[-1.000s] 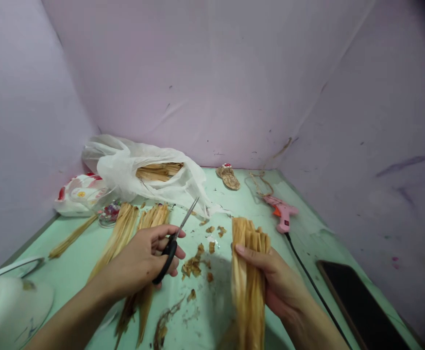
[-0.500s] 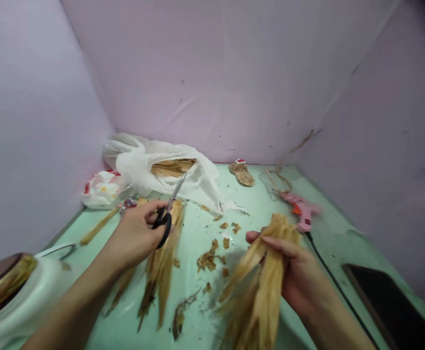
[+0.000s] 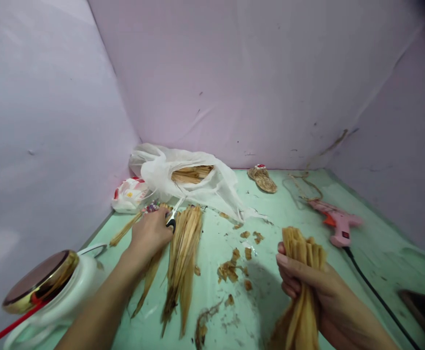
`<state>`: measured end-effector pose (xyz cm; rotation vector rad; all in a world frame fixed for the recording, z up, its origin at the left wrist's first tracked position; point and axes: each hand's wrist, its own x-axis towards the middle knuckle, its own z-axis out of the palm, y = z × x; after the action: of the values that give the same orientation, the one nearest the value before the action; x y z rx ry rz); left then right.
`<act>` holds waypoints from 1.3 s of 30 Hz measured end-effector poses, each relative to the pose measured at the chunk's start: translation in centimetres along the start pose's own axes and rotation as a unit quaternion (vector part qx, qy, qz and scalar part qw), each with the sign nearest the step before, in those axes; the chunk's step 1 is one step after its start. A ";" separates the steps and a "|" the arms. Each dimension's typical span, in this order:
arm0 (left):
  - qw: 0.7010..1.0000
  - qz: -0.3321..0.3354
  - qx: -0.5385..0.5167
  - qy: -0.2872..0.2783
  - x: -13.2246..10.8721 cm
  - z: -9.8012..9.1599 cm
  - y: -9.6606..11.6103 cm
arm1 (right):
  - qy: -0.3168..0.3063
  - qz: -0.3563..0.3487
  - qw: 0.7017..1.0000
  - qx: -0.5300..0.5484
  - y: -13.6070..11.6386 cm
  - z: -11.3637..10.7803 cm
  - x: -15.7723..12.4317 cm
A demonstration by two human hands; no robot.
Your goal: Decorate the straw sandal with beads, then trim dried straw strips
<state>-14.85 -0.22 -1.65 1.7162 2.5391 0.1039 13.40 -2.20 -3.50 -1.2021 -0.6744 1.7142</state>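
Near the left bundles, my left hand (image 3: 153,232) has its fingers closed at the black handles of a pair of scissors (image 3: 176,212), blades pointing up and right. Partly under that hand lie dried corn husk strips, and just right of it a flat bundle of dried husks (image 3: 183,262) rests on the table. My right hand (image 3: 329,296) is wrapped round a gathered bunch of dried husks (image 3: 303,248), its folded end upward and its lower part running out of view.
A white plastic bag (image 3: 212,192) holding more husks lies behind. Brown scraps (image 3: 230,267) dot the green table. Rightward are a small woven sandal (image 3: 263,180), a pink glue gun (image 3: 338,221) with its cord, and a dark phone-like slab (image 3: 423,311). At left stands a white lidded pot (image 3: 77,287).
The view has shifted left. My left hand has lowered with the scissors towards the table beside the husk bundle. In my right hand the husks are now gripped more tightly together and hang straighter.
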 end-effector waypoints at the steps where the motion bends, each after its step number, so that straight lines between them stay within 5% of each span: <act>1: 1.000 0.000 0.001 0.000 0.0 0.4 0.2 | 0.001 -0.002 1.000 -0.001 0.0 0.0 0.0; 9: 0.999 -0.017 -0.030 -0.010 0.5 1.8 0.6 | -0.005 -0.001 1.000 -0.004 -0.1 0.4 -0.3; 14: 0.996 -0.017 -0.075 0.038 -0.2 -0.8 0.4 | -0.017 0.001 1.000 -0.008 0.1 0.3 -0.3; 16: 0.984 -0.005 -0.174 0.041 -1.0 -2.1 0.7 | -0.030 0.008 0.999 -0.012 0.2 0.3 -0.3; 18: 0.935 -0.005 -0.354 0.001 -2.2 -3.0 1.5 | -0.042 0.017 0.999 -0.017 0.6 0.5 -0.2; 21: 0.821 -0.028 -0.563 -0.094 -4.4 -2.6 3.7 | -0.068 0.030 0.997 -0.019 1.3 0.9 -0.3; 24: 0.741 -0.033 -0.646 -0.181 -6.5 -0.8 6.3 | -0.103 0.040 0.994 -0.003 2.0 1.4 -0.3; 26: 0.719 -0.042 -0.659 -0.216 -7.6 0.5 7.7 | -0.119 0.038 0.992 0.011 2.4 1.7 -0.3; 32: 0.708 -0.041 -0.661 -0.244 -9.3 2.5 9.4 | -0.068 0.031 0.996 0.058 2.3 2.0 -0.3; 39: 0.734 -0.073 -0.663 -0.126 -9.2 1.7 9.2 | -0.051 0.014 0.997 0.063 2.2 1.7 0.0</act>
<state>-2.74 -5.27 -2.18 0.7957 1.4977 1.2075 11.04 -3.04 -4.63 -1.0470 -0.6038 1.8230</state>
